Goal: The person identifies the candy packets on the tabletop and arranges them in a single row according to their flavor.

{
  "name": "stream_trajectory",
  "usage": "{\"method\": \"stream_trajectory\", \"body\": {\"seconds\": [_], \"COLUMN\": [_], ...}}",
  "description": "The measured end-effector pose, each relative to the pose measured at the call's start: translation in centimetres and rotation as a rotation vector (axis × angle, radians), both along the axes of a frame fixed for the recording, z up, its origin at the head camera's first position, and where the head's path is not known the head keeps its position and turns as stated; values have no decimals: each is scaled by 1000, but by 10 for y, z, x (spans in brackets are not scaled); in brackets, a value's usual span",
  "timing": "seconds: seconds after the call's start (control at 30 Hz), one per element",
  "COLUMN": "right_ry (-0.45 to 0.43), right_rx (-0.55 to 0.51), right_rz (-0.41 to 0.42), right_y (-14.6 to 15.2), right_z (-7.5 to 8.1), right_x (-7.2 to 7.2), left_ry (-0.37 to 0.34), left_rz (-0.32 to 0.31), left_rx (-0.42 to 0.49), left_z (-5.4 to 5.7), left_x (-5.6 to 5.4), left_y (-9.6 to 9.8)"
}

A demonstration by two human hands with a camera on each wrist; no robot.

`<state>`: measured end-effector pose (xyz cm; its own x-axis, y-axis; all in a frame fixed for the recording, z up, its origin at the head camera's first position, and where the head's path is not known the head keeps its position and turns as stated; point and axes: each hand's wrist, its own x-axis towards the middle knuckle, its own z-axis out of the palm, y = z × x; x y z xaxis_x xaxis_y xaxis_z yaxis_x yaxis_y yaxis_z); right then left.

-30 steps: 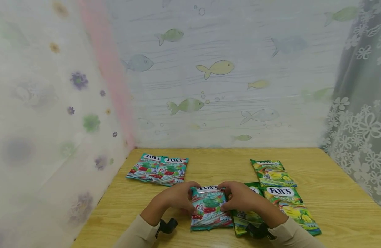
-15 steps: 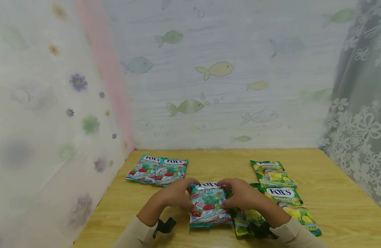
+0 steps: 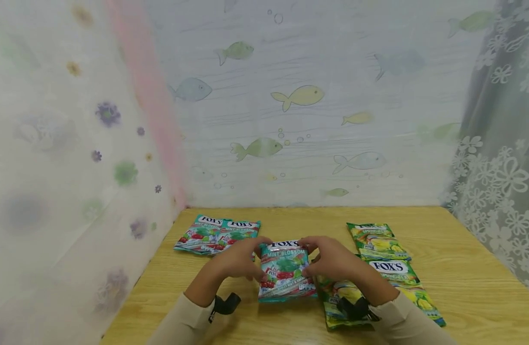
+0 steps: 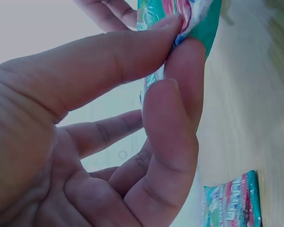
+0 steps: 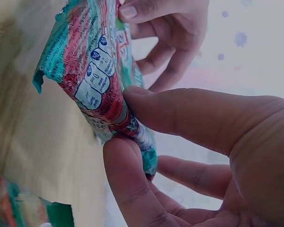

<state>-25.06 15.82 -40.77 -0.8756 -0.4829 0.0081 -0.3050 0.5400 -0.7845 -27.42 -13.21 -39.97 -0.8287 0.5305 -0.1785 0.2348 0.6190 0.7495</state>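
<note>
Both hands hold one teal Fox's Mint Blossom candy bag by its two sides, front face toward me. My left hand pinches its left edge between thumb and fingers, as the left wrist view shows, where the bag's edge shows. On the opposite side my right hand pinches the right edge; the right wrist view shows the printed side of the bag over the table. Under the right forearm lies a green-yellow Fox's candy bag, partly hidden.
Two overlapping Mint Blossom bags lie at the table's back left. On the right, two green-yellow Fox's bags lie one behind the other: a far one and a near one. A wall stands behind the wooden table.
Both hands have raised the Mint Blossom bag and shifted it slightly left, uncovering more of the green-yellow bag beneath the right forearm. The other bags have stayed in place.
</note>
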Motion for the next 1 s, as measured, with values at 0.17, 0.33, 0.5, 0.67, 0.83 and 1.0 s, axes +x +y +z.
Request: {"method": "stream_trajectory", "body": {"seconds": [0.17, 0.33, 0.5, 0.67, 0.83, 1.0], "right_ry": [20, 36, 57, 89, 126, 150], "right_rx": [-36, -74, -90, -92, -88, -97], "right_rz": [6, -1, -39, -75, -127, -174], "right_y": [1, 3, 0, -3, -7, -11], "right_z": [5, 8, 10, 15, 21, 21], "right_x": [-4, -11, -16, -20, -21, -24], "left_ry": [37, 75, 152, 218, 243, 325], "left_rz": [22, 40, 61, 109, 155, 171], "left_rx": [12, 42, 34, -5, 42, 44], "left_z": [4, 8, 14, 16, 20, 21], "left_x": [-4, -7, -10, -14, -16, -17], "left_y": [-1, -1, 0, 2, 3, 4]}}
